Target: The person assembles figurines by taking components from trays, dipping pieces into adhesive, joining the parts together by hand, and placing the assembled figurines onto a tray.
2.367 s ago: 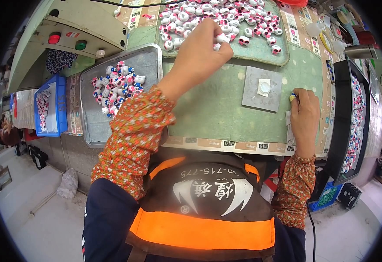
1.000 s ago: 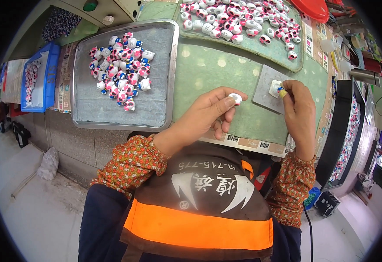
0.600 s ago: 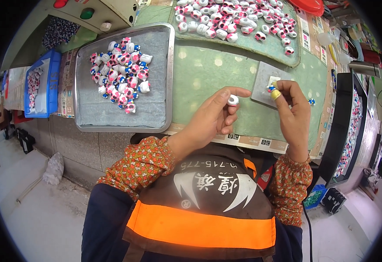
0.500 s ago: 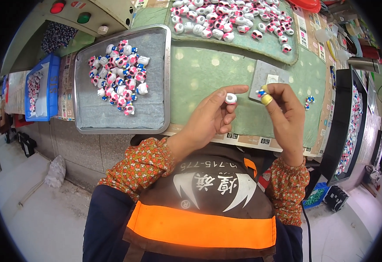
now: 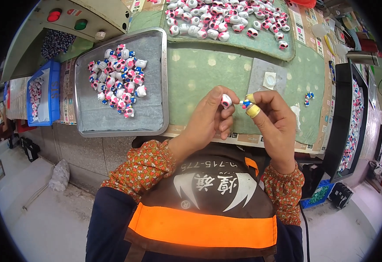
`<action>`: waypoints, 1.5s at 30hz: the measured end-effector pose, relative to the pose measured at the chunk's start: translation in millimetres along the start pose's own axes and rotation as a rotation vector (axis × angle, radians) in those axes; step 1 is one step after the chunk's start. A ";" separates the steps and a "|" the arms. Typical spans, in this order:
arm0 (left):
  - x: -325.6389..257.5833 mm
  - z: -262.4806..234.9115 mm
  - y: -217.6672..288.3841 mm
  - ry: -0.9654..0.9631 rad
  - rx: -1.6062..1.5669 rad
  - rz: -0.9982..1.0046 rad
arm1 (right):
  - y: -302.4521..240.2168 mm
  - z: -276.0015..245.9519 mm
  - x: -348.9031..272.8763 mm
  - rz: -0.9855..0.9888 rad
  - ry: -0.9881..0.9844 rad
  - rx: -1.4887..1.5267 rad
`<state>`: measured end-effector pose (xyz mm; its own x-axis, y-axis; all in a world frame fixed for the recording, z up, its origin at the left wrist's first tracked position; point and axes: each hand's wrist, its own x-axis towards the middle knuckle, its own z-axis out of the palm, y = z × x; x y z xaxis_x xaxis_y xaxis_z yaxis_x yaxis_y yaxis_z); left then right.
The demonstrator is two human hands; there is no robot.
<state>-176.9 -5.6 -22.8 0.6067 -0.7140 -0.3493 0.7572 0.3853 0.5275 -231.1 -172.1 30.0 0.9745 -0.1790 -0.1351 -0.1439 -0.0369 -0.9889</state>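
Note:
My left hand (image 5: 209, 118) pinches a small white and pink toy piece (image 5: 226, 101) between thumb and fingers, just above the near edge of the green bench top (image 5: 199, 70). My right hand (image 5: 273, 120), with yellow tape on two fingertips, holds a tiny blue and white part (image 5: 245, 103) right next to that piece. Both hands are raised close together in front of my chest. A grey metal plate (image 5: 261, 74) with a small white round holder (image 5: 269, 80) lies on the bench behind them.
A metal tray (image 5: 156, 118) at the left holds a heap of finished pink, white and blue pieces (image 5: 119, 78). Several white and pink pieces (image 5: 217, 17) lie on a far mat. A blue bin (image 5: 44, 96) sits far left, a black tray (image 5: 344, 113) at the right. Two loose blue parts (image 5: 307, 98) lie nearby.
Both hands have come together and lifted off the bench toward me. The left hand brought a white and pink piece from the far mat; the right hand picked up a small blue part.

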 end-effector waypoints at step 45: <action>0.3 -0.2 -29.4 0.152 0.628 0.544 | 49.3 51.2 -15.8 -0.341 0.272 -0.211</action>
<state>-198.9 -17.1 -38.5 0.9078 -0.4193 0.0015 0.1020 0.2244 0.9691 -244.7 -120.8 -19.7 0.8960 -0.3712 0.2438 0.1173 -0.3316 -0.9361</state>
